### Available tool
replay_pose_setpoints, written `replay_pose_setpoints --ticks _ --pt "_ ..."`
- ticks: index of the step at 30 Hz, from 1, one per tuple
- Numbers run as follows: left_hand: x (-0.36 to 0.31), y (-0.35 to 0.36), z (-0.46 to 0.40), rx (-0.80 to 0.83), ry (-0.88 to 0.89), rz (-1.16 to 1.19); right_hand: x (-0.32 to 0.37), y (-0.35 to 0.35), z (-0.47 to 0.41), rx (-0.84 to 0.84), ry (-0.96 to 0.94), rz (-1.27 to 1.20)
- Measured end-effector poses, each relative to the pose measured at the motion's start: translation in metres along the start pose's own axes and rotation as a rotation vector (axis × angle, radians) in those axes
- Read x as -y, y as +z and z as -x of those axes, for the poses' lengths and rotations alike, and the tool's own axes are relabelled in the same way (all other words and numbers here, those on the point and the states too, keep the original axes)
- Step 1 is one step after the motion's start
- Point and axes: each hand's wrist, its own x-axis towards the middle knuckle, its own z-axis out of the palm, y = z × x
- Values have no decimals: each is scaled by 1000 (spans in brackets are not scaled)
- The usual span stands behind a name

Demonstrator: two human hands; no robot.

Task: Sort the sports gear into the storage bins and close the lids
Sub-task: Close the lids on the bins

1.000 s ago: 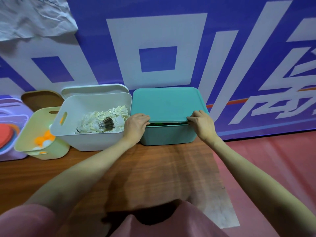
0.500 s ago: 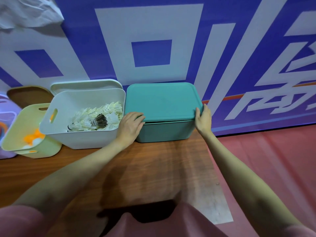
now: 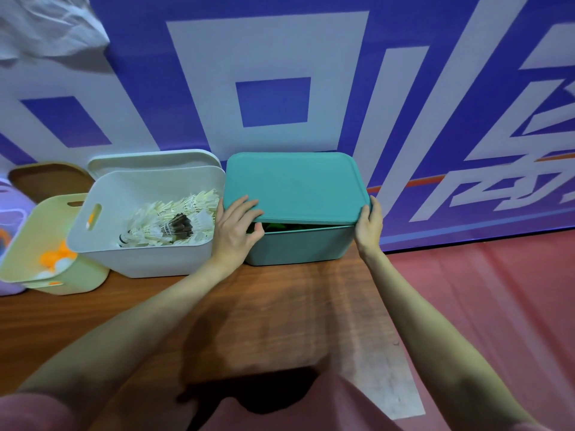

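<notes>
Two hands are working the teal lid (image 3: 294,185) in the head view, and its front edge is now standing lifted off the teal bin (image 3: 300,245), where half a second ago it was lying nearly flush. A dark gap is showing along the front, with something green just visible inside. The left hand (image 3: 235,231) is gripping the lid's front left corner, fingers lying over the top and the thumb tucking under the edge. The right hand (image 3: 369,227) is holding the front right corner, its fingers curling over the rim. The back of the lid is still resting on the bin.

By my judgement the lid is being reseated rather than removed, so this bin is not yet closed.

Beside it on the desk (image 3: 280,306), the white bin (image 3: 146,225) is sitting open with shuttlecocks (image 3: 169,223) inside and its white lid (image 3: 154,161) leaning behind. Further left, the yellow bin (image 3: 46,244) is holding orange and white balls (image 3: 57,259), also uncovered. Those two are still waiting for lids.
</notes>
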Motion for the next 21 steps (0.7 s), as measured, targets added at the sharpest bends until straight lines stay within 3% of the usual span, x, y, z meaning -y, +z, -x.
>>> replay_pose_setpoints --ticks 4,14,18,21 --pt "4 0 2 -28 42 1 -4 1 2 -7 5 -30" --pt "14 -4 13 112 -29 9 -5 0 2 67 -98 175" --pt "18 -2 19 173 -29 -6 1 2 2 61 -116 349" --pt "21 -1 20 206 -25 -23 6 9 3 -6 -109 684"
